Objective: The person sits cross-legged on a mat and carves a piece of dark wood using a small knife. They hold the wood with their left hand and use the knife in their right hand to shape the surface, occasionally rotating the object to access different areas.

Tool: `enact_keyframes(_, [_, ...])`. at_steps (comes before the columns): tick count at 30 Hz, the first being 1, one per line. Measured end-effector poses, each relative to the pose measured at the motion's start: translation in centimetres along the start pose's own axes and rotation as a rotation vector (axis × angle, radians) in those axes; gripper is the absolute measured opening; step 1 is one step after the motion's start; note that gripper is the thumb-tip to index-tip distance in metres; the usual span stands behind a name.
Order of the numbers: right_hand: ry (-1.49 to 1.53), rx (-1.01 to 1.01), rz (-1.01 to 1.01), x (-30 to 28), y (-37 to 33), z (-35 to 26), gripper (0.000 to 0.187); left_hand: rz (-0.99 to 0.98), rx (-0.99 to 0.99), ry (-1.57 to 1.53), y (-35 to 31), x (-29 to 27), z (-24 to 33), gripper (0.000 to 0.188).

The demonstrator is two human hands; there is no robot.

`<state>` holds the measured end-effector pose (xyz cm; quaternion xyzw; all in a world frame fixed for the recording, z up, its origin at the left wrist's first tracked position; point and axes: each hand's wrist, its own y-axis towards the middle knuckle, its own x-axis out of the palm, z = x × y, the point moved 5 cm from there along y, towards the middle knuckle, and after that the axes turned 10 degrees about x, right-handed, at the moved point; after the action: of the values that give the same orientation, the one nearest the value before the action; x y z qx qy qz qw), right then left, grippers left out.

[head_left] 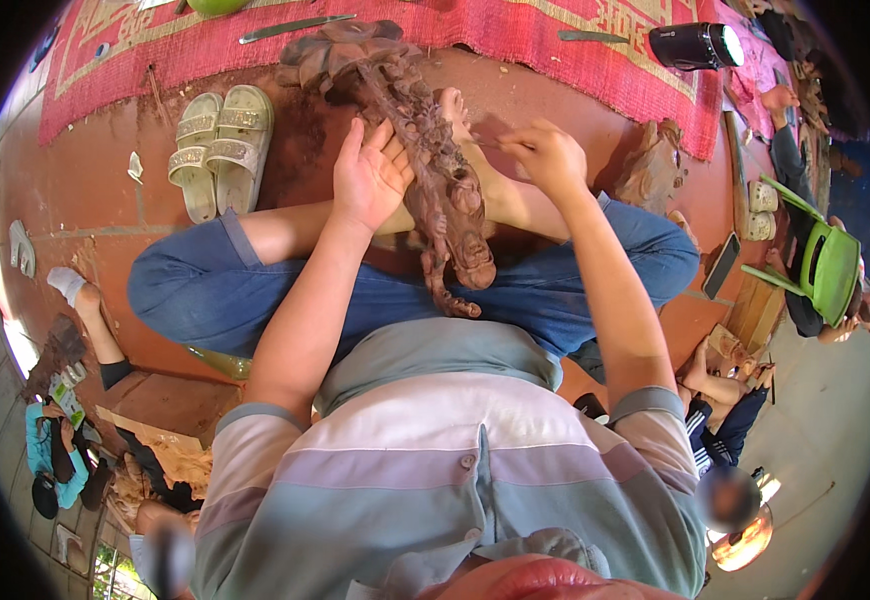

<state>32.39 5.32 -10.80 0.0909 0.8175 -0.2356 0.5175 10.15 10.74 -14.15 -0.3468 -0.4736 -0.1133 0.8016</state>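
Note:
A dark brown wood carving (438,190) lies across my crossed legs. Its wide, rough base points away from me, and a carved bearded head rests near my lap. My left hand (372,178) is open beside the carving's left side, palm up, with fingertips at or against the wood; I cannot tell whether they bear any weight. To the right of the carving, my right hand (549,156) is raised with its fingers pinched together. A thin, blurred thing seems to stick out from them toward the carving, too faint to name.
Sandals (223,150) stand on the left of the tiled floor. A red mat (515,35) lies ahead, bearing a flat metal tool (295,29) and a dark cylindrical lamp (695,46). Rightward are another brown carving (650,165), a phone (721,266) and a green chair (829,270). Other people sit nearby.

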Motion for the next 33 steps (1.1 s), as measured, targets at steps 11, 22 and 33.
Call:
enact_keyframes(11, [0.313,-0.16,0.16,1.0,2.8,-10.3,0.014,0.033,-0.01,0.047,0.0,0.1,-0.2,0.067])
enact_keyframes(22, [0.527,-0.016,0.111,-1.5,-2.0,-1.6,0.016,-0.021,0.008,0.088,-0.2,0.2,-0.1,0.072])
enact_keyframes(33, [0.271,0.015,0.203,-1.8,-0.7,-6.0,0.015,-0.048,0.025,0.039,-0.2,-0.1,-0.1,0.071])
